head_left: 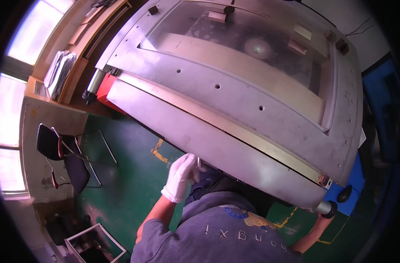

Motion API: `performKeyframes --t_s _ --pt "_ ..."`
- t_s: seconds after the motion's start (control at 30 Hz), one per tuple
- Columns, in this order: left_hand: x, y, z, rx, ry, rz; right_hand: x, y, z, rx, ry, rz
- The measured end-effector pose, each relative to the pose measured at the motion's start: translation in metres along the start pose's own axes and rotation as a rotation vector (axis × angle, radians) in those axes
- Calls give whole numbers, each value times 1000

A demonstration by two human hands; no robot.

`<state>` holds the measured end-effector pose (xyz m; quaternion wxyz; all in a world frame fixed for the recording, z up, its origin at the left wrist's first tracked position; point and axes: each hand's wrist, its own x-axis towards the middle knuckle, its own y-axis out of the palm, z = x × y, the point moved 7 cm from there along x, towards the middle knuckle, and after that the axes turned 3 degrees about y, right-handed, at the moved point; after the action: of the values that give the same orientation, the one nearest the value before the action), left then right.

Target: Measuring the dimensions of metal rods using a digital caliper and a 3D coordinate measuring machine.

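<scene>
My left hand point(181, 175), in a white glove, is raised to the lower front edge of a large grey machine point(235, 101) with a clear lid point(252, 44). Its fingers are pinched together, and a small thin metal piece point(199, 163) sticks up from them against the machine's edge. My right forearm point(312, 232) reaches up to the machine's lower right corner beside a black round knob point(328, 209). The right hand itself is almost wholly hidden behind that corner. I wear a grey shirt.
A black folding chair point(64, 153) stands on the green floor point(130, 184) at left. Behind it is a wooden shelf with stacked papers point(59, 72). A white open box point(94, 243) sits at lower left. A blue surface with a black mouse point(344, 193) lies right.
</scene>
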<state>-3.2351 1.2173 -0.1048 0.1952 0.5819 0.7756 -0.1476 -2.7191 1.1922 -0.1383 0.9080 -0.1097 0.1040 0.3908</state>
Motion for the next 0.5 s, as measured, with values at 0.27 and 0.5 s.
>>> performKeyframes --t_s 0.27,0.5 --pt "-2 -1 34 -789 -229 141 -2 22 44 43 -380 341" --pt "14 -163 -47 -47 470 -650 -12 -8 -6 -60 63 271"
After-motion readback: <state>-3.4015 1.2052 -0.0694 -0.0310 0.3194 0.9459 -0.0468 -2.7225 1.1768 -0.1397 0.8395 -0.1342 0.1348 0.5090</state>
